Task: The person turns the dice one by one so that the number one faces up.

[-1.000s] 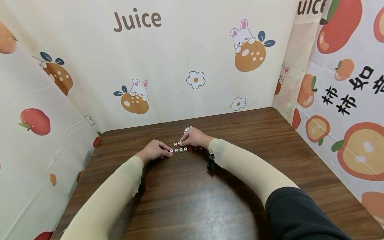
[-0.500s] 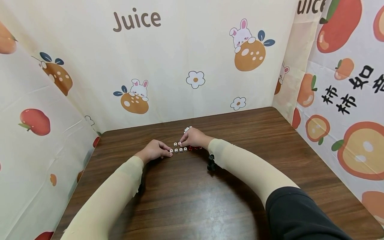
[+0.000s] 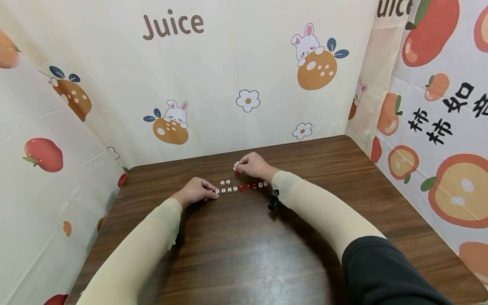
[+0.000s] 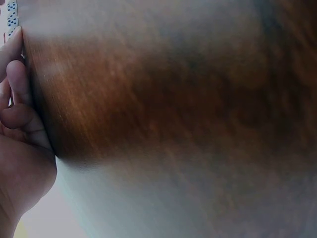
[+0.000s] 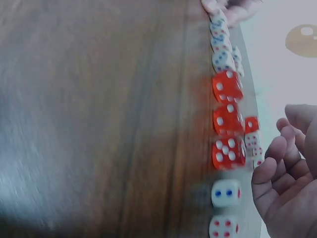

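A row of small dice crosses the table: several white dice [image 3: 229,190] on the left, three red dice [image 5: 228,120] in the middle, two white dice [image 5: 226,193] at the right end. My left hand [image 3: 193,190] pinches the leftmost white die [image 3: 217,192] between thumb and finger. Behind the row, two white dice [image 3: 225,182] sit side by side. My right hand [image 3: 254,165] is at a small cluster of dice [image 5: 252,140] farther back, red and white. Its fingertips cover part of the cluster, and whether they hold a die is hidden.
The brown wooden table [image 3: 228,245] is bounded by a printed cloth backdrop [image 3: 213,76] at the back and both sides. A black device [image 3: 273,201] hangs under my right wrist. The left wrist view mostly shows blurred tabletop.
My right hand has let go of the right one of the two white dice behind the row and moved back to the cluster. The left hand stays at the row's left end.
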### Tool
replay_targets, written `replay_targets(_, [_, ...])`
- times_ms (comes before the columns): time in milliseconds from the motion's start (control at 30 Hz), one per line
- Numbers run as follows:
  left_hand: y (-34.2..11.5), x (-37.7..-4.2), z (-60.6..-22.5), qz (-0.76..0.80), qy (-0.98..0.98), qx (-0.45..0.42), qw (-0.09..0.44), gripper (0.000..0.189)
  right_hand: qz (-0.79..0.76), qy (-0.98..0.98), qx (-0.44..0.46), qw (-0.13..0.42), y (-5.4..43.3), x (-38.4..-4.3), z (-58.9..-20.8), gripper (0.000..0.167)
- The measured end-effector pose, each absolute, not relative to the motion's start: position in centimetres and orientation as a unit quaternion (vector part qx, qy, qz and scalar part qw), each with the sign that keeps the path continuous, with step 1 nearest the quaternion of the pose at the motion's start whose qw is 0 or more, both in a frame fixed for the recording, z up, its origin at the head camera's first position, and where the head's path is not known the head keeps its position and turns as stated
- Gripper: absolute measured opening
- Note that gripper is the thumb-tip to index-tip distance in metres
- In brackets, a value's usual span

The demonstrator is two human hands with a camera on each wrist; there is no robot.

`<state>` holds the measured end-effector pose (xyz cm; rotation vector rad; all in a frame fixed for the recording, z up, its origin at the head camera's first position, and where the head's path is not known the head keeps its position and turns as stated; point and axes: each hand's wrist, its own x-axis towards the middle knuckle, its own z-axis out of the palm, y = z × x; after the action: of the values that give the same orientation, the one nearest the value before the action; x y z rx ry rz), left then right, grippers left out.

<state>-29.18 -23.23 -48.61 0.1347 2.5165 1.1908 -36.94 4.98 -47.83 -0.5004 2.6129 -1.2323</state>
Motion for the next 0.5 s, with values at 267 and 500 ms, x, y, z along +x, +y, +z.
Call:
replay_targets(267, [-23.3,-29.3,-48.7,0.422,0.888,0.048,0.176,0.024,-0.4,0.901,-0.145,0.084,5.9,-37.4,-48.0,0.027])
replay_targets(500, [-23.3,-29.3,-48.8,0.42,0.889,0.05,0.176,0.024,-0.388,0.903,-0.154,0.098,6.0,-39.6,-50.5,0.031])
